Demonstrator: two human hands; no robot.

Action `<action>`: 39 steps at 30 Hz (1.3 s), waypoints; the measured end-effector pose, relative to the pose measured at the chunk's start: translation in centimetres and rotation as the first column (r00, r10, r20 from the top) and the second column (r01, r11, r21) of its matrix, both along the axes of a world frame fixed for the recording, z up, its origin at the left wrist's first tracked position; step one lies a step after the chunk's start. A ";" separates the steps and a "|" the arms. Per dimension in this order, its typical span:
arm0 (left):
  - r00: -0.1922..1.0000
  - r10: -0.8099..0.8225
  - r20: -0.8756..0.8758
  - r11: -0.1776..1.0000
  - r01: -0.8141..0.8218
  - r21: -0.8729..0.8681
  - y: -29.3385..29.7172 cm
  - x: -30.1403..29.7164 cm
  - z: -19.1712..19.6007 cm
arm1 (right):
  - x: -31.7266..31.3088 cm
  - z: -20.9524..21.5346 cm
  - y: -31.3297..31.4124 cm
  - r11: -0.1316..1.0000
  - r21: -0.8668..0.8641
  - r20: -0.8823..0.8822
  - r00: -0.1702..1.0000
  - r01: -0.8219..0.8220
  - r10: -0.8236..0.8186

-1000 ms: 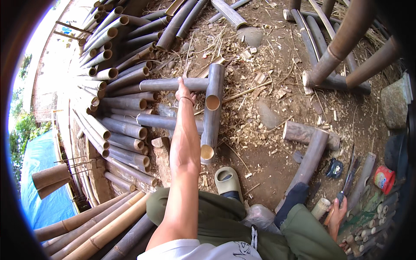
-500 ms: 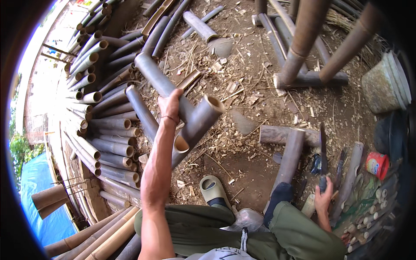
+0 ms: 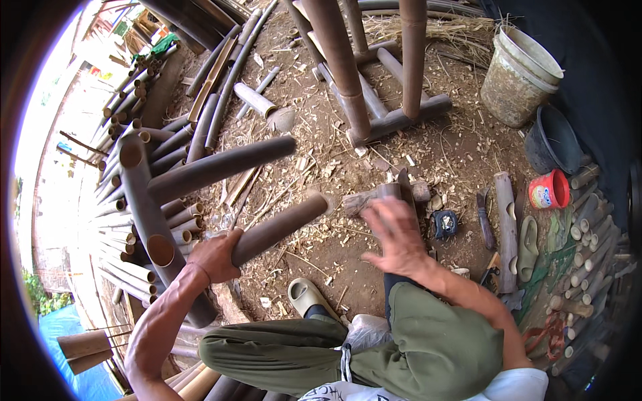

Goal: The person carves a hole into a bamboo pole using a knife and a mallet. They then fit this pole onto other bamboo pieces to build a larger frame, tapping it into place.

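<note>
A: Where is the bamboo frame [image 3: 224, 167] to be found?

B: It is held at the left, in front of the stacked tubes [image 3: 127, 271]. A thick crosspiece [image 3: 142, 197] with an oval hole in its side is joined by 2 rails.

A: And how is it gripped?

B: The near rail [image 3: 284, 227] is clasped by the left hand [image 3: 215, 257], fingers wrapped around it just beside the crosspiece. From that grip, the rail's long axis is pointed right and far, while the crosspiece is slanted across on the left, from far to near.

A: Is the right hand [image 3: 394, 237] nearer?

B: No, the frame is left to the other hand; the right is set apart from the rail's free end, over to the right. Its fingers are seen spread, but it is blurred, and whether the bamboo length [image 3: 389, 191] or the dark blade [image 3: 406, 190] beneath is touched cannot be told.

A: What is seen farther out?

B: A log [image 3: 356, 204] is crossed by that length. A black bundle [image 3: 445, 225] and a red tub [image 3: 550, 192] are placed to the right; a bamboo stand [image 3: 412, 67] is seen on the far side.
</note>
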State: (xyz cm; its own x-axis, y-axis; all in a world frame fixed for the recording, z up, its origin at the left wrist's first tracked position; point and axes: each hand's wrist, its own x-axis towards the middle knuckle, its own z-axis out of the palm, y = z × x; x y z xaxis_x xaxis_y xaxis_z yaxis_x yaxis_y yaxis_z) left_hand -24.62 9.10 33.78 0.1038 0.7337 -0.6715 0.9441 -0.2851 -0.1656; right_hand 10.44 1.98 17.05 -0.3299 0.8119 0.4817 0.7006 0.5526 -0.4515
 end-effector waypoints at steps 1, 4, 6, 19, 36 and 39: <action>0.996 -0.093 -0.006 0.996 0.093 0.000 -0.7 0.7 0.9 | -2.1 0.7 0.4 0.993 0.022 0.008 0.994 -0.113 0.113; 0.977 -0.214 0.018 0.975 0.215 -0.048 -2.1 4.4 3.2 | -6.9 0.7 1.1 0.962 0.033 0.057 0.962 -0.271 0.269; 0.971 -0.231 0.061 0.969 0.235 -0.076 -3.2 6.8 3.5 | -7.2 -1.0 0.8 0.961 0.002 0.047 0.960 -0.277 0.277; -0.738 0.138 0.660 0.778 -0.332 -0.534 -9.1 -0.2 6.8 | -3.4 -2.0 -0.1 0.941 0.095 -0.168 0.927 -0.324 0.336; -0.810 0.369 0.456 0.689 -0.092 -0.719 -2.6 8.7 1.2 | 9.3 -14.5 -7.2 0.569 -0.626 0.088 0.773 0.534 -0.628; -0.787 0.439 0.433 0.694 -0.009 -0.719 -0.5 7.8 1.8 | 9.7 -14.9 -7.4 0.551 -0.634 0.120 0.773 0.543 -0.623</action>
